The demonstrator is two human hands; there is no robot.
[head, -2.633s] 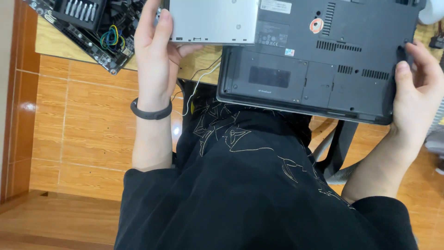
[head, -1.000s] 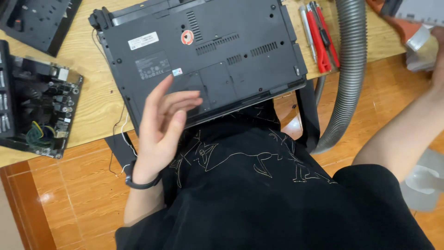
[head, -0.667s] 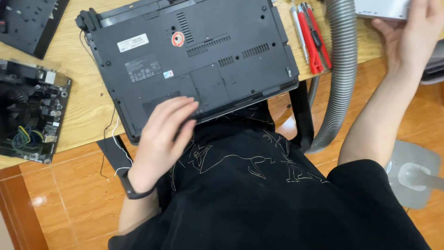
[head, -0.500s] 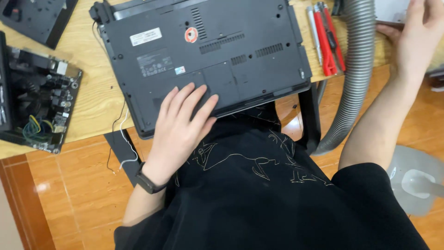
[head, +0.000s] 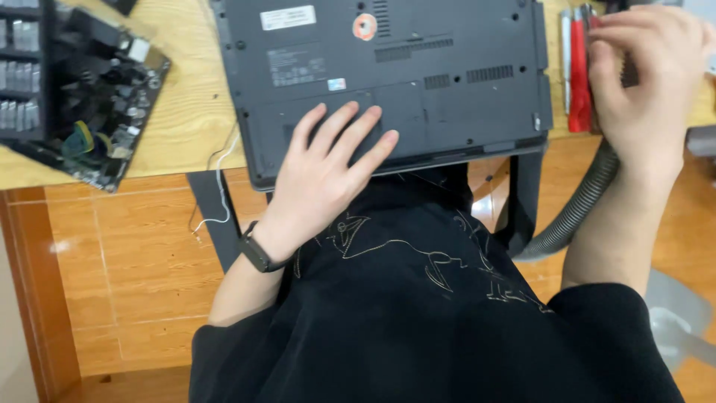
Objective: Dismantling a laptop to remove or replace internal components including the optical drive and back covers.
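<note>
L hand (head: 328, 168) lies flat, palm down, fingers spread and relaxed, on the underside of a dark grey laptop (head: 418, 67) that sits bottom-up on the wooden surface (head: 186, 112). Fingertips rest on the panel near the laptop's near edge; nothing gripped. A black wristband (head: 257, 250) sits on that wrist.

R hand (head: 649, 82) is up at the far right, fingers curled downward over a set of tools (head: 578, 67), a red-handled one plus a pale one, lying just right of the laptop. It's blurred, so can't tell whether it's gripping anything or only touching.

A grey ribbed hose (head: 578, 213) hangs below the R hand, off the surface edge, running down past the forearm.

Well left of the L hand: a bare circuit board (head: 89, 97) w/ black parts and coloured wires, partly over the surface edge. A thin white wire (head: 220, 186) dangles between the board and L hand.
</note>
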